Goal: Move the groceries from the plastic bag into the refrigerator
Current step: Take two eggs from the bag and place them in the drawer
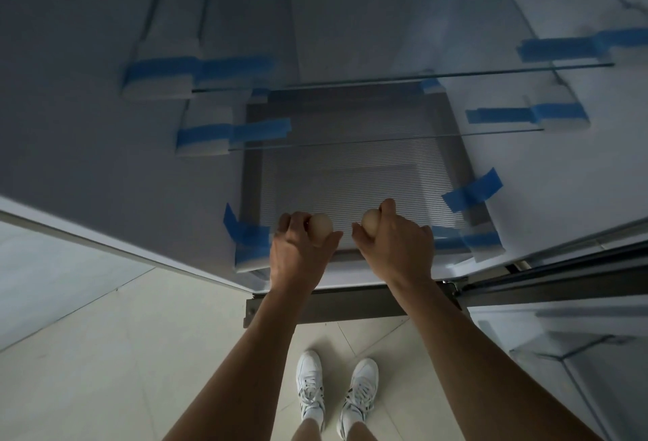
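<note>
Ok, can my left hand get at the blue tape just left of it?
Probably yes: the left hand sits right beside the blue tape, nothing between, though it is holding an egg.

You have open room over the ribbed grey panel [350, 174] of the fridge [105, 125]. Two glass shelves [385, 139] jut out above it, and taped foam blocks [157, 86] stick out from both side walls.

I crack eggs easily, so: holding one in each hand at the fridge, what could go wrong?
With one egg bare in the left hand and the other egg in the right hand, a slip likely cracks it on the floor. Knocking either against a glass shelf edge could break it. Set on flat glass, they may roll.
</note>
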{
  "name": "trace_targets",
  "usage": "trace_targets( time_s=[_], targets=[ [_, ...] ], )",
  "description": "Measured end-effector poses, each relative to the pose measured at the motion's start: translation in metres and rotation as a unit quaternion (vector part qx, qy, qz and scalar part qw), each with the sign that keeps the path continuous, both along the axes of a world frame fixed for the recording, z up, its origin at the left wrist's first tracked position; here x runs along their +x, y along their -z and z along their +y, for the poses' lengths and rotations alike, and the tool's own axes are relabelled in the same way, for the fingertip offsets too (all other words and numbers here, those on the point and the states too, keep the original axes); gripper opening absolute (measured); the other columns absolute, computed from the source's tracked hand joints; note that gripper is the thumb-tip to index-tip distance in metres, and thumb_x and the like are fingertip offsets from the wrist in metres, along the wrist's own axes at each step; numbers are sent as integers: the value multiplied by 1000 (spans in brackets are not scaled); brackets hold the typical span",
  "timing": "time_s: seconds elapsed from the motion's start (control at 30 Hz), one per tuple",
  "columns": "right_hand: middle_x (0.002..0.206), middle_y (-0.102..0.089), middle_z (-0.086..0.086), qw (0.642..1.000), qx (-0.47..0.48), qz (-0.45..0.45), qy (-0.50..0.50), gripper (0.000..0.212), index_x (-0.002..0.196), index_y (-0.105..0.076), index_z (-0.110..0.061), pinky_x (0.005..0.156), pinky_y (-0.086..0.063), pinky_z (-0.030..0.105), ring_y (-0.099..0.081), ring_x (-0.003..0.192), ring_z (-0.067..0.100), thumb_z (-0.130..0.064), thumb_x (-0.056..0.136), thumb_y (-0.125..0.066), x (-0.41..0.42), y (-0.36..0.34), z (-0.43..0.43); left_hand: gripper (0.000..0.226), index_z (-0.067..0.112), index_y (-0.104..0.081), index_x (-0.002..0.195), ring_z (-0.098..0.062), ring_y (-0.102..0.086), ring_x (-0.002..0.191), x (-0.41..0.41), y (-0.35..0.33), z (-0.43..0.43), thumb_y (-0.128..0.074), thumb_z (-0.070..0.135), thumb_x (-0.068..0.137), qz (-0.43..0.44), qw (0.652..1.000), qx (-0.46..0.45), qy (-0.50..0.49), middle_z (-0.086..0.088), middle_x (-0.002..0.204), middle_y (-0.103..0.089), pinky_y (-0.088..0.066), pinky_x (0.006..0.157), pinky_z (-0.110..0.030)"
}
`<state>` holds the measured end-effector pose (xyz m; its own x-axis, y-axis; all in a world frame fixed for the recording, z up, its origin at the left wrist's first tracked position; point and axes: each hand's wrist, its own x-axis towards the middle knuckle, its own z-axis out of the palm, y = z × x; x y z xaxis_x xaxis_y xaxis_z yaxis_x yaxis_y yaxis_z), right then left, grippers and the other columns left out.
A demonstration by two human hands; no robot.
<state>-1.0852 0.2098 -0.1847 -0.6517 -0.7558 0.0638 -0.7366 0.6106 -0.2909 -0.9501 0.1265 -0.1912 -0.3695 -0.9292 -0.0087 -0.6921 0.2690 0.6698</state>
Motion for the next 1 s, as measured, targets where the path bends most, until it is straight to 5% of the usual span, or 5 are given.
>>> trace_targets(
  time_s=[0.27,1.0],
  targets=[
    [80,-73,-1,1000,2,18,1,57,109,-51,-17,84,-44,41,-71,76,23,-69,85,-52,1,2,5,58,7,-65,108,-24,-61,80,3,1,-2,-85,45,69,6,1000,-10,14,-12,107,-62,-51,66,-31],
    [93,-75,5,1000,-25,-13,0,63,116,-53,-15,112,-36,52,-73,91,29,-65,80,-66,-2,12,14,71,14,-57,120,-24,-60,90,9,6,-3,-84,51,67,17,999,0,42,-10,115,-60,-55,71,-34]
  ],
)
